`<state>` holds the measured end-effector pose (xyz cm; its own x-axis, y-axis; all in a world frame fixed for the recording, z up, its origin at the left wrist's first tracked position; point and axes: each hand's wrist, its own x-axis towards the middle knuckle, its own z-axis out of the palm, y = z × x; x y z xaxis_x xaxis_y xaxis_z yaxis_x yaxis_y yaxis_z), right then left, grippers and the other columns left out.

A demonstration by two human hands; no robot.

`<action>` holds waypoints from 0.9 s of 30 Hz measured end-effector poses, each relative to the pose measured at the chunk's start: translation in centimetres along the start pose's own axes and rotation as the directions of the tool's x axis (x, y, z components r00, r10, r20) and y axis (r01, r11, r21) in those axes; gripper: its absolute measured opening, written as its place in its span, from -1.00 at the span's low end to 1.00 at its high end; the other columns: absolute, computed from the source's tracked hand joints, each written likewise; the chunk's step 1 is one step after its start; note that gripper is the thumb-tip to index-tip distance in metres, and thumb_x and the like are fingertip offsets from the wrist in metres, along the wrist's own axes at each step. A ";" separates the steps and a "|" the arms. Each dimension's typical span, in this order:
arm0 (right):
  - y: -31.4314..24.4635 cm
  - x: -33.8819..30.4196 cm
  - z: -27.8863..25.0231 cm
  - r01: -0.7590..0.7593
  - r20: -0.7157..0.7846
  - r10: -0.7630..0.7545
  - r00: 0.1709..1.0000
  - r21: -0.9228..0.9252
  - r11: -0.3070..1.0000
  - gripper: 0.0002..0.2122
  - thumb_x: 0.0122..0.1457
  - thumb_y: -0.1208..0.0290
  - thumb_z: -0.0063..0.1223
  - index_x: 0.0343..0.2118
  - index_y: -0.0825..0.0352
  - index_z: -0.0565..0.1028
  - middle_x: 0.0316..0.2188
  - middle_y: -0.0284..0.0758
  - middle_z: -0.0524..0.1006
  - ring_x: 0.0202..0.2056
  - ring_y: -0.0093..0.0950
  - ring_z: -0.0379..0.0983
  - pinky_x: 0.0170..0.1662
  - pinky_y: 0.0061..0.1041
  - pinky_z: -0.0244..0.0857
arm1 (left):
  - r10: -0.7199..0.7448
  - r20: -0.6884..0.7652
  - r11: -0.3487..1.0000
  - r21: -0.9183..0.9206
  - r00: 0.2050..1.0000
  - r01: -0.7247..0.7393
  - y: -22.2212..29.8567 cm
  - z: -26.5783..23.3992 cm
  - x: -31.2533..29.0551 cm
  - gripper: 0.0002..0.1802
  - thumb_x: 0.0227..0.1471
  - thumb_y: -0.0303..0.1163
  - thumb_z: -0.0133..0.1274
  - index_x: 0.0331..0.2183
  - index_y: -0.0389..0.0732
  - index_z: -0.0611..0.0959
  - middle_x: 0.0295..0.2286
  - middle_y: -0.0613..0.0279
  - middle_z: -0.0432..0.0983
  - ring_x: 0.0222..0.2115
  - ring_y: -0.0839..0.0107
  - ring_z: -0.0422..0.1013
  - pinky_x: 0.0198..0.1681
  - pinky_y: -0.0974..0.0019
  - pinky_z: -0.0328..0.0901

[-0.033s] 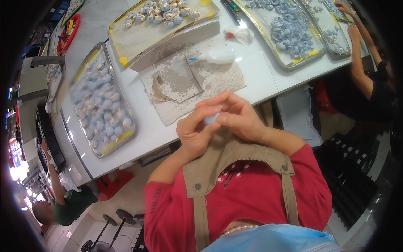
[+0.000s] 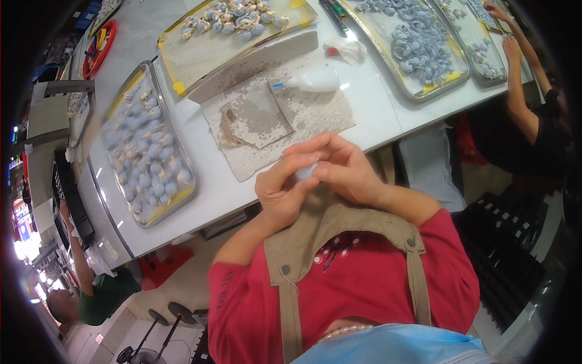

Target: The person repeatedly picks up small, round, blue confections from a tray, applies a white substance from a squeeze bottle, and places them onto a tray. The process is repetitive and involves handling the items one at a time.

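Close in front of my apron, both hands meet around a small pale blue rounded piece (image 2: 306, 171). My left hand (image 2: 280, 185) pinches it from the left with bent fingers. From the other side my right hand (image 2: 345, 170) presses thumb and fingertips against it. Much of the piece is hidden by the fingers. Just beyond lies a stained cardboard sheet (image 2: 324, 115), with a smaller square board (image 2: 260, 118) on top. A white squeeze bottle (image 2: 318, 80) with a blue tip rests on its side there.
To the left stands a metal tray (image 2: 193, 176) of blue and cream pieces. Another tray (image 2: 176, 60) lies at the back, behind an upright cardboard strip (image 2: 260, 60). A tray of blue shells (image 2: 424, 51) is at right. Co-workers' arms (image 2: 515, 79) show at far right.
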<state>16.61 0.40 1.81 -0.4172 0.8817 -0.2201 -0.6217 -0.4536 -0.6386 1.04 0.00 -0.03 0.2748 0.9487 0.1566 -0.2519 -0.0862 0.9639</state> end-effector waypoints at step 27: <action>0.0 2.6 -5.7 0.414 0.085 -0.734 0.673 -0.866 0.280 -0.85 0.06 0.73 -0.09 -0.30 0.45 0.44 -0.32 -0.25 0.48 -0.25 -0.52 0.39 -0.16 -0.64 0.23 | 0.234 -0.128 -0.047 0.989 0.964 0.143 5.3 -21.6 15.3 -0.71 -0.14 -0.26 0.11 -0.32 -0.17 0.56 -0.35 0.13 0.47 -0.27 0.16 0.40 -0.23 0.19 0.28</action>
<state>19.27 3.38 -2.95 0.1191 0.9158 0.3835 0.2273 0.3508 -0.9084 -16.11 20.65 2.78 0.0871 0.9331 0.3489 0.9685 -0.1613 0.1896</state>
